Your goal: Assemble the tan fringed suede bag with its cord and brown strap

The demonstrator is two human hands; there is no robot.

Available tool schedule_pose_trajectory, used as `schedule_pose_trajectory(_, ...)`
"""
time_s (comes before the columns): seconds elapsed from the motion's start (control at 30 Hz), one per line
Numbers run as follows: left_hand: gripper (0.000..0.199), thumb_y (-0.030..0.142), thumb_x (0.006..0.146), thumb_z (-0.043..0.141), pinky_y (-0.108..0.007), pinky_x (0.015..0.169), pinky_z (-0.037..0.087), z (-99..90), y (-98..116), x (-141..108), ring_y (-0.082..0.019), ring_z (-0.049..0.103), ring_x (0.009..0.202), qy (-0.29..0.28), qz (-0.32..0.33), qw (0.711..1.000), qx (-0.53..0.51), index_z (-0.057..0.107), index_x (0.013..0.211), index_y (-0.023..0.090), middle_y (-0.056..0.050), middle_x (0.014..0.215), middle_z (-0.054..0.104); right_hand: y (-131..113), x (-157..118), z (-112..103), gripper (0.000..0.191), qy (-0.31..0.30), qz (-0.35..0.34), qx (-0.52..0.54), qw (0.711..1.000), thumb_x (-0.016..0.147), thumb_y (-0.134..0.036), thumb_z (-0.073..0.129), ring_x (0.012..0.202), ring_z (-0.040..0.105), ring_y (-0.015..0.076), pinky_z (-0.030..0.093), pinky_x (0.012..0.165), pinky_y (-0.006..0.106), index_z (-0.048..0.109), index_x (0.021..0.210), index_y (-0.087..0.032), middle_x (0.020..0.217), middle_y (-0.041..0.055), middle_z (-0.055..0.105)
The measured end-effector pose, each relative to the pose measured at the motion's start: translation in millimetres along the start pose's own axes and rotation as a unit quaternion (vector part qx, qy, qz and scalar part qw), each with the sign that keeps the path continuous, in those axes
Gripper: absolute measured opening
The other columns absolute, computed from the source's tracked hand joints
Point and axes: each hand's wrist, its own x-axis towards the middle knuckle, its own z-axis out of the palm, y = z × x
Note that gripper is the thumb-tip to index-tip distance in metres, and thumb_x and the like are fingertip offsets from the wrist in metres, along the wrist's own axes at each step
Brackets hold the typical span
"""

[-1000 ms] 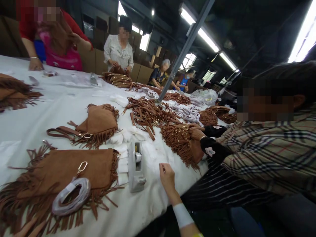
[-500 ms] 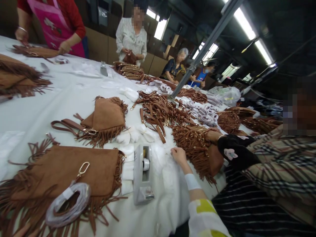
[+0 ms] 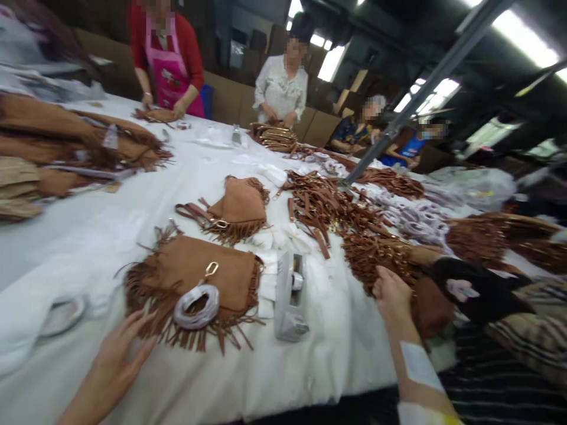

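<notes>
A brown fringed bag point(image 3: 172, 265) lies flat on the white-covered table, with a wrapped strap coil point(image 3: 196, 307) and a gold clasp on it. At its lower left corner my left hand point(image 3: 116, 360) is spread, fingers apart, near the fringe. My right hand point(image 3: 392, 292) has curled fingers beside a pile of fringed bags point(image 3: 376, 260); whatever they hold, if anything, is hidden. A grey tape dispenser point(image 3: 291, 298) stands right of the flat bag. Behind that bag sits a smaller folded fringed bag point(image 3: 241, 203) with a wrist strap.
A heap of brown straps point(image 3: 328, 203) and wrapped coils point(image 3: 411, 215) lie beyond. At the right a co-worker's dark sleeve point(image 3: 473, 289) reaches to the pile. More brown bags point(image 3: 57, 133) are stacked at the left. Several people stand or sit across the table. A slanted metal pole point(image 3: 411, 100) rises behind.
The view has swung left. My left hand has come fully into view with fingers spread. My right hand has moved right, up against the pile of fringed bags.
</notes>
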Motion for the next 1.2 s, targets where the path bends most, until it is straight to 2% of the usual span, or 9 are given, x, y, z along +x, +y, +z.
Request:
schedule_pose_trajectory(0.07, 0.047, 0.059, 0.078, 0.046, -0.038, 0.093, 0.045, -11.9, 13.6, -0.3, -0.025, 0.058, 0.103, 0.009, -0.028, 1.000, -0.004, 0.059, 0.107, 0.024, -0.006, 0.111, 0.063, -28.1, -50.3, 10.6, 0.034, -0.073, -0.020, 0.135, 0.988, 0.068, -0.048, 0.067, 0.035, 0.024, 0.0065, 0.019, 0.034, 0.018, 0.061, 0.082, -0.017, 0.041, -0.0111, 0.034)
schedule_pose_trajectory(0.13, 0.046, 0.054, 0.082, 0.047, -0.035, 0.083, 0.049, -19.5, 38.5, -1.7, -0.021, 0.060, 0.091, -0.040, -0.104, 0.988, -0.108, 0.057, 0.114, 0.023, -0.006, 0.104, 0.064, -53.3, -117.0, 23.6, 0.029, -0.213, -0.071, 0.125, 0.966, 0.069, -0.042, 0.070, 0.043, 0.041, 0.0085, 0.030, 0.039, 0.018, 0.066, 0.082, -0.016, 0.050, -0.0050, 0.049)
schedule_pose_trajectory(0.23, 0.056, 0.053, 0.085, 0.045, -0.027, 0.065, 0.049, -21.6, 83.8, -6.8, -0.013, 0.057, 0.067, -0.152, -0.112, 0.935, -0.301, 0.043, 0.130, 0.020, -0.004, 0.094, 0.061, -76.5, -220.2, 46.2, 0.023, -0.400, -0.169, 0.056, 0.899, 0.081, -0.037, 0.061, 0.054, 0.053, 0.0124, 0.040, 0.049, 0.021, 0.070, 0.079, -0.017, 0.061, 0.0002, 0.060)
schedule_pose_trajectory(0.37, 0.049, 0.051, 0.086, 0.046, -0.020, 0.053, 0.042, -24.8, 112.0, -17.1, -0.008, 0.049, 0.052, -0.223, -0.063, 0.898, -0.373, 0.051, 0.121, 0.017, -0.001, 0.079, 0.058, -82.6, -294.1, 71.0, 0.023, -0.454, -0.293, -0.003, 0.841, 0.088, -0.031, 0.052, 0.050, 0.053, 0.0124, 0.038, 0.050, 0.022, 0.070, 0.078, -0.019, 0.057, -0.0011, 0.060)
schedule_pose_trajectory(0.5, 0.044, 0.050, 0.089, 0.037, -0.019, 0.045, 0.031, -41.7, 97.0, -23.1, -0.006, 0.040, 0.044, -0.237, -0.075, 0.893, -0.375, 0.060, 0.085, 0.014, 0.002, 0.055, 0.050, -82.4, -298.3, 73.9, 0.023, -0.426, -0.333, 0.001, 0.841, 0.089, -0.028, 0.050, 0.062, 0.062, 0.0152, 0.044, 0.059, 0.023, 0.070, 0.081, -0.019, 0.069, 0.0017, 0.068)
schedule_pose_trajectory(0.73, 0.052, 0.040, 0.076, 0.063, -0.024, 0.061, 0.047, -62.7, 77.0, -25.0, -0.009, 0.055, 0.061, -0.202, -0.138, 0.847, -0.473, 0.048, 0.119, 0.016, -0.005, 0.093, 0.061, -90.2, -304.5, 73.6, 0.019, -0.403, -0.336, -0.002, 0.851, 0.089, -0.028, 0.053, 0.072, 0.066, 0.0166, 0.047, 0.066, 0.023, 0.070, 0.086, -0.020, 0.081, 0.0025, 0.071)
schedule_pose_trajectory(0.87, 0.047, 0.042, 0.079, 0.058, -0.024, 0.060, 0.047, -67.6, 73.8, -24.8, -0.008, 0.054, 0.058, -0.170, -0.133, 0.873, -0.437, 0.051, 0.118, 0.017, -0.005, 0.094, 0.062, -94.1, -319.1, 82.0, 0.023, -0.418, -0.350, -0.023, 0.838, 0.090, -0.029, 0.051, 0.069, 0.066, 0.0171, 0.047, 0.065, 0.024, 0.071, 0.084, -0.019, 0.078, 0.0031, 0.071)
schedule_pose_trajectory(1.07, 0.035, 0.043, 0.086, 0.045, -0.019, 0.048, 0.036, -76.5, 59.6, -29.6, -0.008, 0.047, 0.046, -0.202, -0.066, 0.935, -0.283, 0.057, 0.067, 0.016, 0.003, 0.053, 0.053, -93.7, -324.2, 89.9, 0.025, -0.420, -0.378, -0.029, 0.825, 0.090, -0.031, 0.049, 0.074, 0.066, 0.0187, 0.049, 0.069, 0.026, 0.071, 0.089, -0.019, 0.083, 0.0062, 0.071)
schedule_pose_trajectory(1.2, 0.035, 0.048, 0.086, 0.041, -0.019, 0.042, 0.035, -79.3, 45.6, -30.0, -0.008, 0.045, 0.039, -0.185, -0.134, 0.927, -0.299, 0.054, 0.073, 0.018, 0.004, 0.052, 0.052, -88.4, -308.3, 83.3, 0.025, -0.380, -0.348, -0.012, 0.857, 0.087, -0.035, 0.054, 0.074, 0.065, 0.0203, 0.050, 0.070, 0.029, 0.072, 0.086, -0.019, 0.081, 0.0075, 0.070)
